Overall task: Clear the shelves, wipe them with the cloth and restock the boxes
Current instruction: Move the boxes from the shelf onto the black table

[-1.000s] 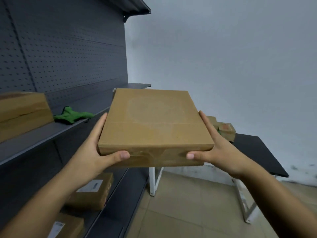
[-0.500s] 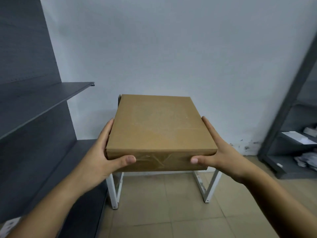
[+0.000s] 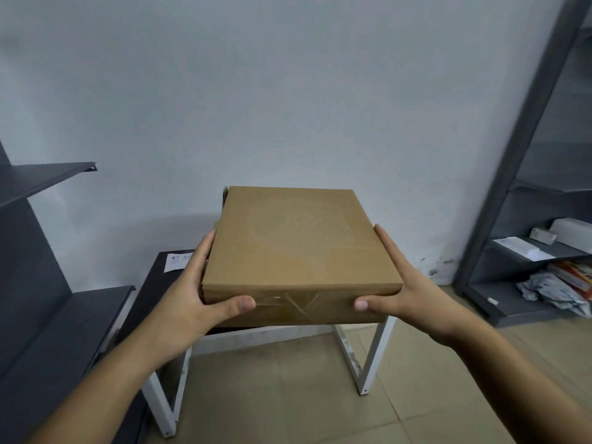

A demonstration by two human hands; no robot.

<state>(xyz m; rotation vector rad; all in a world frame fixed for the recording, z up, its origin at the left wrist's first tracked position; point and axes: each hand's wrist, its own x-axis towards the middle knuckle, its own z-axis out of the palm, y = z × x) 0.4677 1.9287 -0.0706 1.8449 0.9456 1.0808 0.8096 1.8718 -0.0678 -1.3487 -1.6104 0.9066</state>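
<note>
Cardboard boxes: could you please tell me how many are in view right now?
1. The cardboard box is held between the left hand and the right hand, with the black table behind it. Others may be hidden behind it.

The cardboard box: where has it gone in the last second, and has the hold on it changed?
The cardboard box was carried right, away from the dark shelving, and is now over the black table. The green cloth and shelved boxes have left view; another rack appears at right. Unchanged: left hand and right hand keep the same grip, fingers along its sides, thumbs on its front.
</note>
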